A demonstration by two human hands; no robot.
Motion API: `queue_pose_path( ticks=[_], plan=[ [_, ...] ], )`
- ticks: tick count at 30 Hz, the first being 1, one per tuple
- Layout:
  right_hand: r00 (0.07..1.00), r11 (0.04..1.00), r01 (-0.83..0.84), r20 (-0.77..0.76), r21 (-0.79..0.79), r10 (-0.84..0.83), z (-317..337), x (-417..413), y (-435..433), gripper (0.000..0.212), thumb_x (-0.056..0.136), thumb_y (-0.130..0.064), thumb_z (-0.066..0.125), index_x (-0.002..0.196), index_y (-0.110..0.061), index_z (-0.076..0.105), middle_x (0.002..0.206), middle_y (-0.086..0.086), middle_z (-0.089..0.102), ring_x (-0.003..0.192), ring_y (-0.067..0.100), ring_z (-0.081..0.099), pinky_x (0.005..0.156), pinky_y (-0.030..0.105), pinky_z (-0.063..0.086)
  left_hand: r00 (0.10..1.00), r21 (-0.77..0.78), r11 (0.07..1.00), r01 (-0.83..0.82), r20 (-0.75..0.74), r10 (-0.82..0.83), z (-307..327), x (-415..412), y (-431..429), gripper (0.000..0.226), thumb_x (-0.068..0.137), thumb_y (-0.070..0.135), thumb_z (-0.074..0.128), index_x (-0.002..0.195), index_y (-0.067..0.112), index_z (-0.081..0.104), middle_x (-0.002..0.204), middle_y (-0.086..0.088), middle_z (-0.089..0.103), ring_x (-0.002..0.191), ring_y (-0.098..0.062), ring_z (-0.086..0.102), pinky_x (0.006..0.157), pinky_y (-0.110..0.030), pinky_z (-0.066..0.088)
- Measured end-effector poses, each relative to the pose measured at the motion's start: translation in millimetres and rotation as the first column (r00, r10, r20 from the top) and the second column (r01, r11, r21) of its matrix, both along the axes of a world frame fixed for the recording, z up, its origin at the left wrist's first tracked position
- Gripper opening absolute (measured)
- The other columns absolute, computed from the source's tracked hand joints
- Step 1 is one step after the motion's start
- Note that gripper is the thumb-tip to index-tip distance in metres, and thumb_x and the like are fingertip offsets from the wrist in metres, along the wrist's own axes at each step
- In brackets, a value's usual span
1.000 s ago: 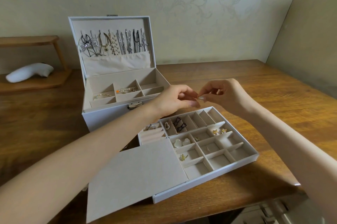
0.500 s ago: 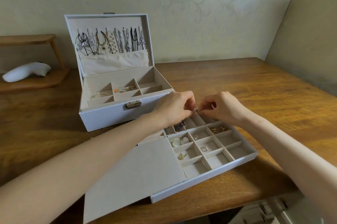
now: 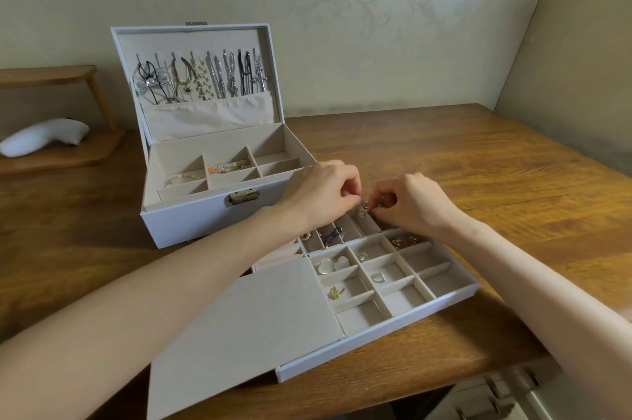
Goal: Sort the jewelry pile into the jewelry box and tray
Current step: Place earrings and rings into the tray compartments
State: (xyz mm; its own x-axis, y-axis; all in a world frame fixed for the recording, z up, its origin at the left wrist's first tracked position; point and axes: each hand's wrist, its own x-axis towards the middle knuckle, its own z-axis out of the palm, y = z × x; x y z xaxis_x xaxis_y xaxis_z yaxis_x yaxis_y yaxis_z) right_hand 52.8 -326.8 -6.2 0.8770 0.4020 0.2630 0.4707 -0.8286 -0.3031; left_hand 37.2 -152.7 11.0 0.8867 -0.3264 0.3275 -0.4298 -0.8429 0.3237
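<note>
A white jewelry box [image 3: 191,224] stands open, with necklaces [image 3: 205,80] hanging in its lid and bracelets in its compartments. In front of it lies a divided tray [image 3: 455,293] holding several small earrings and pearl hearts [image 3: 333,264]. My left hand [image 3: 321,193] and my right hand [image 3: 410,200] meet over the tray's far row. Both pinch a small silver earring [image 3: 363,210] just above a narrow compartment.
A beige flat pad [image 3: 246,330] covers the tray's left part and juts over the wooden table's [image 3: 478,163] front edge. A white object [image 3: 44,137] lies on a low wooden shelf [image 3: 51,74] at the far left. Walls close the back and right.
Both hands came down from above the tray to its far row, still pinching the small earring between them.
</note>
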Motion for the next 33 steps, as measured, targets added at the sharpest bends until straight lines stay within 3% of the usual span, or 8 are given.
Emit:
queue_pose_path(
  ticks=[4,7,10,16,20,25,30,33],
  plan=[
    [1.0,0.998,0.01,-0.009,0.057,-0.009,-0.9,1.6,-2.4,0.009,0.076,-0.021,0.068,0.076,-0.03,0.068,0.058,-0.017,0.053,0.058,0.005,0.049,0.059,0.023,0.037,0.999,0.063,0.997,0.033,-0.044,-0.03,-1.1,-2.4,-1.7,0.001,0.086,0.027,0.063,0.087,0.028,0.063,0.097,0.007,0.059,0.094,-0.016,0.054,0.071,-0.027,0.035],
    [1.0,0.995,0.002,-0.018,0.099,0.0,2.5,2.8,-2.0,0.011,0.077,-0.024,0.07,0.073,-0.032,0.063,0.056,-0.014,0.05,0.054,0.002,0.045,0.055,0.024,0.035,0.999,0.07,0.997,0.015,-0.041,-0.012,-2.8,-1.9,2.0,0.017,0.085,0.014,0.055,0.088,0.028,0.064,0.095,0.006,0.056,0.093,-0.018,0.053,0.068,-0.027,0.033],
    [1.0,0.996,-0.011,-0.007,0.087,0.012,3.5,3.2,-2.4,0.011,0.078,-0.024,0.07,0.074,-0.032,0.063,0.056,-0.013,0.049,0.054,0.002,0.043,0.053,0.023,0.034,0.998,0.015,1.0,-0.021,-0.05,0.022,0.5,-3.1,2.3,0.017,0.085,0.015,0.054,0.081,0.03,0.06,0.094,0.007,0.055,0.082,-0.013,0.05,0.06,-0.025,0.028],
    [1.0,1.0,0.002,0.017,0.016,-0.002,0.0,1.9,-0.3,0.007,0.078,-0.023,0.067,0.081,-0.028,0.07,0.062,-0.017,0.054,0.059,0.004,0.05,0.057,0.022,0.037,0.998,0.135,0.991,0.0,-0.057,0.008,-4.4,-4.6,-4.9,0.007,0.085,0.032,0.063,0.089,0.026,0.061,0.092,0.007,0.052,0.092,-0.018,0.052,0.068,-0.027,0.032],
    [0.999,0.999,-0.007,0.04,-0.049,0.009,-2.9,-0.9,3.2,0.008,0.079,-0.021,0.066,0.083,-0.025,0.071,0.065,-0.013,0.054,0.065,0.013,0.052,0.059,0.023,0.036,1.0,0.147,0.989,-0.013,-0.025,0.017,-5.9,-4.2,-7.3,0.011,0.086,0.029,0.063,0.096,0.023,0.064,0.099,0.004,0.056,0.094,-0.019,0.054,0.069,-0.028,0.032],
    [0.999,0.999,-0.026,0.032,-0.046,0.027,-1.4,-0.1,0.7,0.011,0.08,-0.018,0.066,0.085,-0.026,0.072,0.056,-0.02,0.044,0.057,0.006,0.044,0.051,0.016,0.03,1.0,0.144,0.99,0.0,-0.023,0.003,-7.0,-5.1,-8.9,0.013,0.087,0.022,0.062,0.099,0.022,0.065,0.103,0.002,0.058,0.097,-0.021,0.054,0.071,-0.029,0.034],
    [0.999,0.997,-0.032,0.008,-0.07,0.032,3.7,-3.2,-4.6,0.015,0.08,-0.024,0.067,0.091,-0.033,0.073,0.073,-0.013,0.064,0.069,0.011,0.059,0.062,0.026,0.049,1.0,0.134,0.991,-0.004,-0.027,0.008,-6.7,-4.9,-10.2,0.011,0.088,0.024,0.063,0.098,0.023,0.066,0.103,0.003,0.059,0.098,-0.02,0.054,0.071,-0.029,0.034],
    [1.0,1.0,-0.02,-0.004,-0.023,0.019,10.7,-1.6,-9.2,0.013,0.079,-0.027,0.068,0.086,-0.037,0.072,0.069,-0.012,0.062,0.067,0.009,0.058,0.061,0.026,0.048,1.0,0.138,0.99,-0.003,-0.029,0.007,-5.9,-4.9,-9.8,0.01,0.088,0.026,0.063,0.097,0.022,0.067,0.103,0.002,0.058,0.098,-0.021,0.054,0.071,-0.029,0.035]
  ],
)
